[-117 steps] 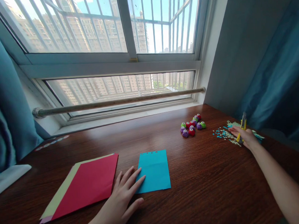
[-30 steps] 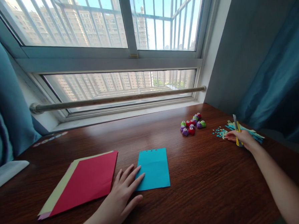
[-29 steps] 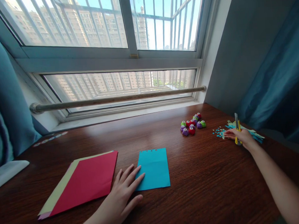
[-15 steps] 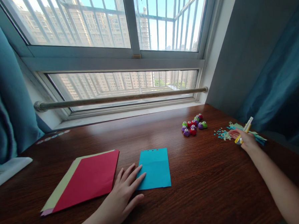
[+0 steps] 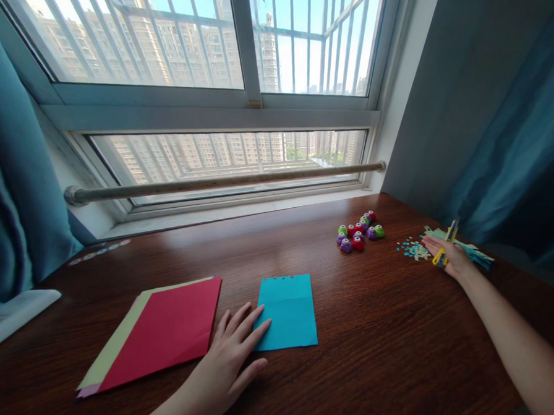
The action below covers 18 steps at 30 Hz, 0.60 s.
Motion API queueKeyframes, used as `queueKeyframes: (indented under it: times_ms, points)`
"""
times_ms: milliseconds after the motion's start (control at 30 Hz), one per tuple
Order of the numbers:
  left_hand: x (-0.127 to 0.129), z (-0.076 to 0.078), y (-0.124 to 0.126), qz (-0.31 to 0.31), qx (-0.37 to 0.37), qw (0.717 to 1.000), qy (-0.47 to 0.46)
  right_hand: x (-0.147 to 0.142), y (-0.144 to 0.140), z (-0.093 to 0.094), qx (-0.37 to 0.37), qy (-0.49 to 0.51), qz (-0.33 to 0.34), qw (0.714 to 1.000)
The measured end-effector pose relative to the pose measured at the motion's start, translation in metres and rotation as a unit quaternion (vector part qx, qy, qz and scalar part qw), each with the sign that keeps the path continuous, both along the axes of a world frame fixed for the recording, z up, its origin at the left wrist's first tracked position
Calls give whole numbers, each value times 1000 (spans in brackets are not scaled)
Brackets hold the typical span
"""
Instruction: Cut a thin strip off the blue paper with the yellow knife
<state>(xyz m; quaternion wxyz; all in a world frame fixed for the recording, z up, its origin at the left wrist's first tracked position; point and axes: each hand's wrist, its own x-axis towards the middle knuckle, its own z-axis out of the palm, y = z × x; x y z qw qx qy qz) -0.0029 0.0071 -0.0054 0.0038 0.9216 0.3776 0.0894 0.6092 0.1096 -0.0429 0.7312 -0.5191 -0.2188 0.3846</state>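
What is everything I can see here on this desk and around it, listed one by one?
Dark wooden desk: one, brown, under the window.
Blue paper sheet: one, centre front.
Red paper sheet on a pale yellow sheet: stack, front left.
Small round plastic punches: about nine; purple, red, green; far right.
Paper scraps: many, blue and cream, right.
Metal rail: one, along the window.
Teal curtains: both sides.
Left hand: flat, fingertips on blue sheet.
Right hand: holds yellow utility knife.

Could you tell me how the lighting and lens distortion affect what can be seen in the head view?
Head view: daylight from the window puts a pale sheen on the far wooden table; wide-angle bending curves the window frame; the yellow utility knife in the right hand is small and slightly blurred; the left hand on the blue paper is sharp.
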Motion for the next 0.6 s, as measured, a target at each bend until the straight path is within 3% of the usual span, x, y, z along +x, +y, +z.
queueKeyframes:
  times_ms: [100, 367, 600]
  points:
    - [1, 0, 0, 0, 1, 1000, 0, -1, 0, 1, -2, 6, 48, 999]
    - [0, 0, 0, 1, -7, 1000, 8, -5, -2, 4, 12, 2, 66, 998]
    - [0, 0, -1, 1, -17, 1000, 11, -2, -8, 20, 81, -8, -37, 996]
